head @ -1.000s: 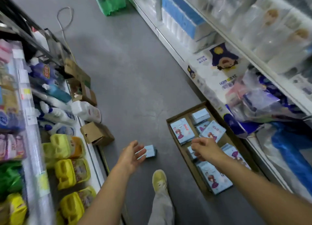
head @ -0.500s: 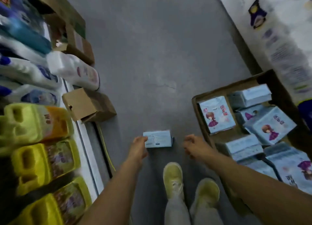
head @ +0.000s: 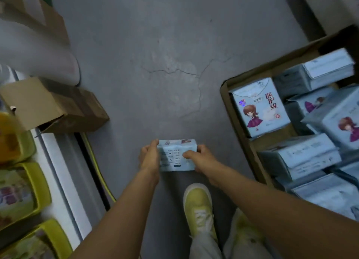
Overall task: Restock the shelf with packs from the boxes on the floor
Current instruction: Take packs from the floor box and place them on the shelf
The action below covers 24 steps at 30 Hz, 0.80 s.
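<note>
A small light-blue pack (head: 175, 154) with printed text is low over the grey floor, just ahead of my feet. My left hand (head: 149, 157) grips its left end and my right hand (head: 200, 158) grips its right end, thumb across the face. To the right an open cardboard box (head: 240, 122) on the floor holds several light-blue packs with a cartoon girl (head: 259, 107).
On the left a low white shelf edge (head: 58, 161) carries yellow-green bottles (head: 21, 190) and a large white bottle (head: 38, 53). A small brown carton (head: 58, 107) pokes out from that shelf. My yellow shoes (head: 198, 208) stand on the floor below the pack.
The view dropped toward the floor. My left hand reached the loose pack on the floor, then my right hand joined it; both now hold the pack.
</note>
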{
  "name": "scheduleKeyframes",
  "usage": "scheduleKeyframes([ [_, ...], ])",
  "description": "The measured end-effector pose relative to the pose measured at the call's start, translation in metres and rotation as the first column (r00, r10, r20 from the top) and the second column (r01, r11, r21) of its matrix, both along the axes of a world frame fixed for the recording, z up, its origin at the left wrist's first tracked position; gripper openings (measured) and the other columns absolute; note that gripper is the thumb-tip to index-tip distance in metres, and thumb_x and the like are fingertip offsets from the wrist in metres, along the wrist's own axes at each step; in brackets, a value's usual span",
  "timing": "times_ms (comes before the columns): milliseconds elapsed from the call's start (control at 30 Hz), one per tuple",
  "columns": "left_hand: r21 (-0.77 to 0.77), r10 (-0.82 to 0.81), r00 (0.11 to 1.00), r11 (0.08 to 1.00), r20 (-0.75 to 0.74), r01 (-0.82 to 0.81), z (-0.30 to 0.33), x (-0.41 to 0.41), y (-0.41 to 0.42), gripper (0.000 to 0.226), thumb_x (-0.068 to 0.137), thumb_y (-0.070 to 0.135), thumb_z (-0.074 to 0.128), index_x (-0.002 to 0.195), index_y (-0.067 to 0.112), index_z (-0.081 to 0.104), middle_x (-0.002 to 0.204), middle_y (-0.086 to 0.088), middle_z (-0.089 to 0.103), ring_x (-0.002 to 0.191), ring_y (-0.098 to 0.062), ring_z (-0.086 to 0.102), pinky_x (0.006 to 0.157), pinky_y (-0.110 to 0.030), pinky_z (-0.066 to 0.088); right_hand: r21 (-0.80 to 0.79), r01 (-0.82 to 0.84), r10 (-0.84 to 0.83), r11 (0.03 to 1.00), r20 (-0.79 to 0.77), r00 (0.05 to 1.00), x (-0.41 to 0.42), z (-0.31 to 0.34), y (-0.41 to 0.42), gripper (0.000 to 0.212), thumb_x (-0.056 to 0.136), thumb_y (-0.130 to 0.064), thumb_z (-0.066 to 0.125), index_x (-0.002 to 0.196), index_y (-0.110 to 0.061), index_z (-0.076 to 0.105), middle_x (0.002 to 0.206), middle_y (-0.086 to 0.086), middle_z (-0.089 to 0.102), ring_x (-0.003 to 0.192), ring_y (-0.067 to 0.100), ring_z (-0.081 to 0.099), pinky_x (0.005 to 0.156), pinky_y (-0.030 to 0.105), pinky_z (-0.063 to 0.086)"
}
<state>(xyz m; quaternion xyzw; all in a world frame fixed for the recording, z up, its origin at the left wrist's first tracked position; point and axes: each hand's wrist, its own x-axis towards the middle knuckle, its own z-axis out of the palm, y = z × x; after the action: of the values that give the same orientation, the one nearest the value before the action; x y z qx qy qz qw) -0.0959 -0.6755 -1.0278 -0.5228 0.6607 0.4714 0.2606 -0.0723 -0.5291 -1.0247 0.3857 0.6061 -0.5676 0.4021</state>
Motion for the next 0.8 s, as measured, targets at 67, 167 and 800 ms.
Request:
scheduleKeyframes([
  [67, -0.002, -0.03, 0.999, 1.0, -0.013, 0.03, 0.011, 0.006, 0.015, 0.052, 0.064, 0.065, 0.054, 0.094, 0.023, 0.061, 0.107, -0.01, 0.069, 0.096, -0.03, 0.067, 0.089, -0.052, 0.055, 0.033, 0.118, -0.118, 0.992, -0.025, 0.993, 0.014, 0.018, 0.016, 0.027, 0.087, -0.019, 0.066, 0.105, -0.015, 0.046, 0.119, 0.009, 0.058, 0.092, 0.017, 0.062, 0.072, 0.028, 0.053],
  [167, 0.014, -0.068, 0.994, 0.997, -0.086, 0.07, 0.042, 0.005, 0.05, 0.056, 0.057, 0.069, 0.052, 0.091, 0.026, 0.064, 0.105, -0.008, 0.07, 0.095, -0.029, 0.067, 0.087, -0.053, 0.056, 0.112, 0.252, -0.238, 0.961, -0.124, 0.963, 0.023, 0.06, 0.047, 0.026, 0.089, -0.023, 0.065, 0.106, -0.017, 0.047, 0.115, 0.008, 0.059, 0.097, 0.019, 0.062, 0.07, 0.025, 0.053],
  [800, 0.425, -0.223, 0.971, 0.874, -0.085, 0.237, 0.296, -0.045, 0.226, 0.012, 0.1, 0.022, 0.05, 0.097, 0.013, 0.059, 0.08, -0.002, 0.057, 0.064, -0.01, 0.05, 0.057, -0.024, 0.036, 0.319, 0.308, -0.248, 0.896, -0.215, 0.945, -0.005, 0.278, 0.212, 0.023, 0.096, -0.015, 0.055, 0.118, -0.011, 0.06, 0.107, 0.005, 0.061, 0.087, 0.016, 0.054, 0.058, 0.022, 0.041],
])
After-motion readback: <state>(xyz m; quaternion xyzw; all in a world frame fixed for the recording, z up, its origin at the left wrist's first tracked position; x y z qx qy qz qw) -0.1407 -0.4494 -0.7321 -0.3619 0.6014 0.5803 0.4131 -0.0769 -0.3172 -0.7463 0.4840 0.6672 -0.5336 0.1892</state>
